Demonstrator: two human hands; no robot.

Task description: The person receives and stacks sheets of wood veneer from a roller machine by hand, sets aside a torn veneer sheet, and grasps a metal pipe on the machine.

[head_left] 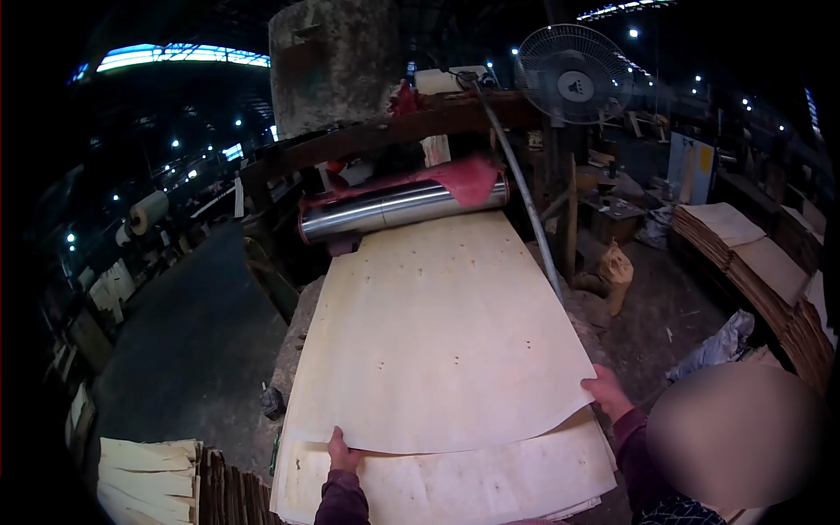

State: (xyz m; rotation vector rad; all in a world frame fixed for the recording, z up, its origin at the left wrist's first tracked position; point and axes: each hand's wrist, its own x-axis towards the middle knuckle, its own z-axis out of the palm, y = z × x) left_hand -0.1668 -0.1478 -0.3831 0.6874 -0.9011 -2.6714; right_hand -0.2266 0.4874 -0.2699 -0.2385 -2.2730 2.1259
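A large pale wood veneer sheet (pixel 437 341) with small knots lies over a stack of similar veneer sheets (pixel 490 481). Its near edge is lifted a little off the stack at the right. My left hand (pixel 344 453) grips that near edge, thumb on top and the fingers hidden underneath. At the near right corner, my right hand (pixel 607 392) pinches the sheet's side edge. The sheet's far end reaches up to a shiny metal roller (pixel 402 210), partly draped with a red cloth (pixel 468 181). Both sleeves are dark purple.
A fan (pixel 575 74) stands behind the roller, and a metal pole (pixel 525 188) slants down to the stack's right side. Veneer piles (pixel 757 262) stand at right, and another pile (pixel 149 481) at lower left. A round blur (pixel 735 435) hides part of the lower right.
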